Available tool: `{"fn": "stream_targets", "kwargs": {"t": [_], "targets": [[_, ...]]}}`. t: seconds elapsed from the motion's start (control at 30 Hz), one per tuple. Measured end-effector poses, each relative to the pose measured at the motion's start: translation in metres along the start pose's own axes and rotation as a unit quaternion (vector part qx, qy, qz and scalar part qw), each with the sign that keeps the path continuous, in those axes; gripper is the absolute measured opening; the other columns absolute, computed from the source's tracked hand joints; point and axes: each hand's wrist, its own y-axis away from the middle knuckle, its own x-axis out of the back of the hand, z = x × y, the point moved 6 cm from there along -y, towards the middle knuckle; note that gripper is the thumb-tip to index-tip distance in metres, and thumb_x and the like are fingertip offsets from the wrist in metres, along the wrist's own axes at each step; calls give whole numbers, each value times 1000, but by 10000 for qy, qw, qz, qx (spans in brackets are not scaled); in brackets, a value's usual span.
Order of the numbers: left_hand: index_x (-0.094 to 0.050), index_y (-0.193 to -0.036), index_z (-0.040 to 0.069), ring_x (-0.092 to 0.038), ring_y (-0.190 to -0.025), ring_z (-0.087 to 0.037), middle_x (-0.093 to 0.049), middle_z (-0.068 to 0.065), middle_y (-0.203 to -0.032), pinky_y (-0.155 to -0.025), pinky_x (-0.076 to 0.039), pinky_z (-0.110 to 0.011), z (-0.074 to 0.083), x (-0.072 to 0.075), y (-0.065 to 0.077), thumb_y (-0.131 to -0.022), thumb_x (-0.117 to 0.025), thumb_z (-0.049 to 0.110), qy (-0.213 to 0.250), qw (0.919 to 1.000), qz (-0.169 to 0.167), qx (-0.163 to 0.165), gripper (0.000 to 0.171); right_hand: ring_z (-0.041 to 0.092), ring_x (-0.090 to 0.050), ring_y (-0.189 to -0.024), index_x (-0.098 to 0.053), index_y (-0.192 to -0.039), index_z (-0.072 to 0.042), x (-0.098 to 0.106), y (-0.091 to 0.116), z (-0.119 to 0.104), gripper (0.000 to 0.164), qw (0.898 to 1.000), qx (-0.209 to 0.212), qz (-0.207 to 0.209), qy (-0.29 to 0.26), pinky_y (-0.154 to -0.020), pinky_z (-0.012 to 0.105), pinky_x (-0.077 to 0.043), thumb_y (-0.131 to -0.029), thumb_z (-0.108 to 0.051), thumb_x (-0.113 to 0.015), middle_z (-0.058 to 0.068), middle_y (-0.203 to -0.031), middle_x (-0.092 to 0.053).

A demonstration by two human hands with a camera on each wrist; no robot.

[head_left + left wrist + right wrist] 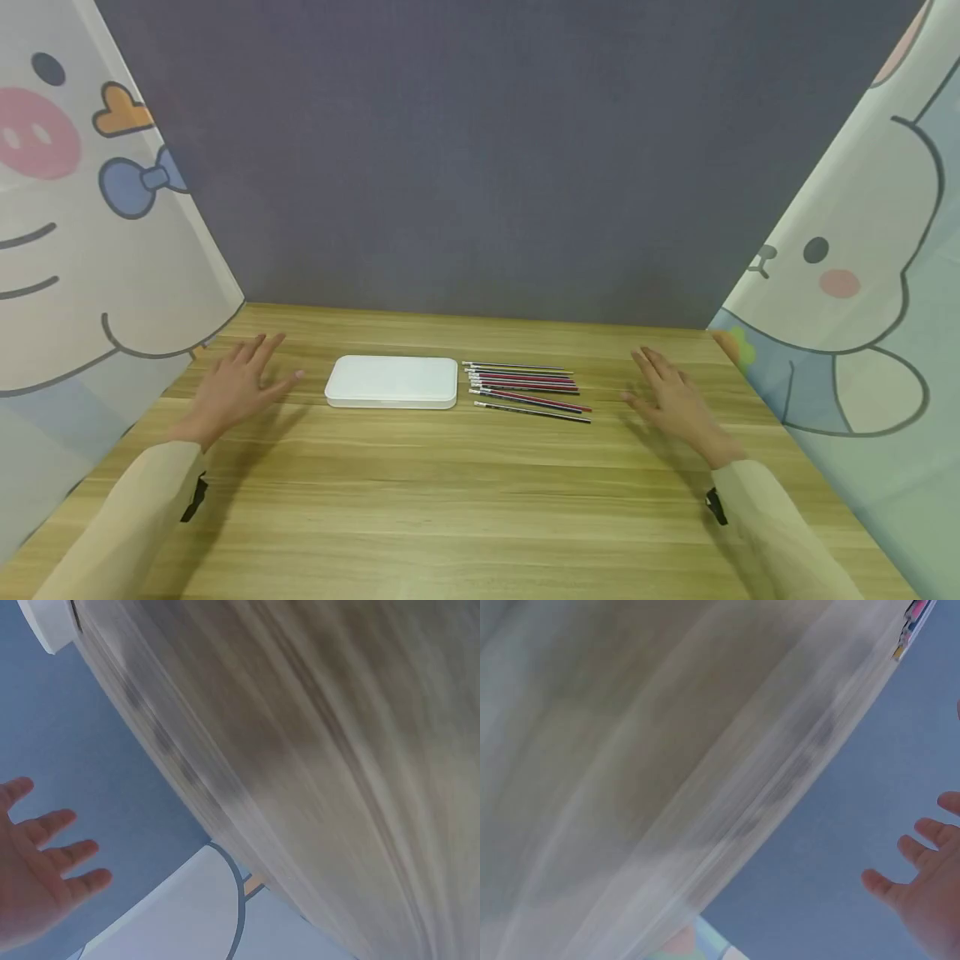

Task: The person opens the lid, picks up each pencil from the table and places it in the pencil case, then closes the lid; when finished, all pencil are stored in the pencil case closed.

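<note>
A white case with rounded corners lies closed on the table, left of the middle. Just right of it several pencils lie side by side, dark red, black and other colours, their white ends toward the case. My left hand is held over the table left of the case, fingers spread and nothing in it. To the right of the pencils, my right hand is likewise over the table with loosely extended fingers and holds nothing. Both wrist views show the fingers apart and bare.
The wooden table ends at a dark grey upright panel at the back. Cloths printed with cartoon animals hang at the left and right. A black strap piece shows at the left cuff.
</note>
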Motion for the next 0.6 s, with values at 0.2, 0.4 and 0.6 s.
{"fn": "stream_targets", "kwargs": {"t": [0.2, 0.4, 0.6], "targets": [[-22, -145, 10, -31, -118, -56, -30, -32, -139, -89, -25, -71, 6, -2, 0, -87, -53, 50, 170, 9996, 27, -225, 77, 45, -35, -125, -30, -141, -3, -3, -6, -16, 71, 9992, 353, 163, -61, -93, 67, -29, -85, -34, -62, 23, -142, -32], [-33, -138, 4, -46, -108, -52, -39, -30, -134, -87, -35, -66, 15, -3, 0, -85, -60, 44, 491, 9969, 128, -595, 72, 41, -42, -120, -38, -134, 2, -5, -13, -35, 66, 9973, 680, 270, 25, -90, 64, -34, -82, -27, -66, 23, -136, -41], [-37, -135, 2, -48, -108, -51, -41, -28, -134, -86, -39, -63, 21, -9, 0, -83, -63, 42, 631, 9955, -91, -702, 71, 40, -44, -119, -42, -131, 2, -10, -20, -53, 64, 9956, 920, 193, 33, -91, 62, -36, -81, -26, -68, 23, -133, -45]]}}
